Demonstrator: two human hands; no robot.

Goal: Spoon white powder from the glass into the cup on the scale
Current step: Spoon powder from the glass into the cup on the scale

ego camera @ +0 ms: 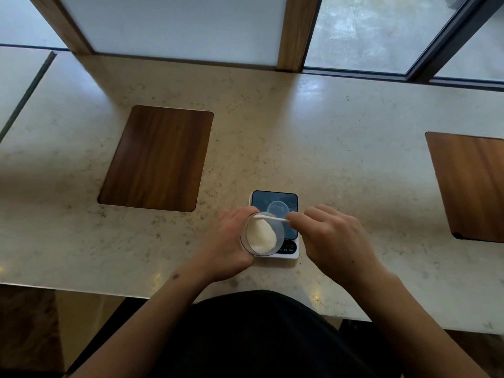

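Note:
My left hand (227, 241) grips a clear glass (261, 233) tilted towards me, with white powder (261, 237) inside. The glass hangs over the near left part of a small digital scale (293, 196) with a dark blue top. A small clear cup (277, 208) stands on the scale just beyond the glass. My right hand (331, 236) pinches a thin white spoon (274, 219) by its handle; the spoon's bowl reaches into the glass at its far rim.
The scale sits near the front edge of a pale stone counter (327, 132). A dark wooden inlay (158, 158) lies to the left, another wooden panel (471, 186) at the right edge. Windows and wooden posts line the back.

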